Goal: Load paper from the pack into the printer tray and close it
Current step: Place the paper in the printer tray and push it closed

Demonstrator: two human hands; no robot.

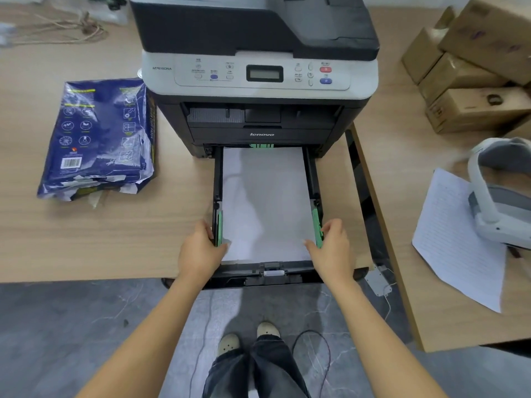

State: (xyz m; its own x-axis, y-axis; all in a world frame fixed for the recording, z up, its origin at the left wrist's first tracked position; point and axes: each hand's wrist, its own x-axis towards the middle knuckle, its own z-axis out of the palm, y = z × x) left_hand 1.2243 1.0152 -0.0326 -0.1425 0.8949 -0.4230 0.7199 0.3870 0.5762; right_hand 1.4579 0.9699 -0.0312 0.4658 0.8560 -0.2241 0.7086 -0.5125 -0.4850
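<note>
Paper point(265, 202) lies flat in the pulled-out tray point(267, 272). My left hand point(198, 251) and right hand point(333, 249) curl around the green side guides point(317, 225). I should snug both guides evenly, then push straight into the printer point(258, 76).

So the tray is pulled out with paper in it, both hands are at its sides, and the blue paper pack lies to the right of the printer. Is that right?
Not quite. The head view shows the blue paper pack lying to the left of the printer, not the right. The rest holds: the tray is pulled out with paper in it, and the left hand and right hand are at its sides.
</note>
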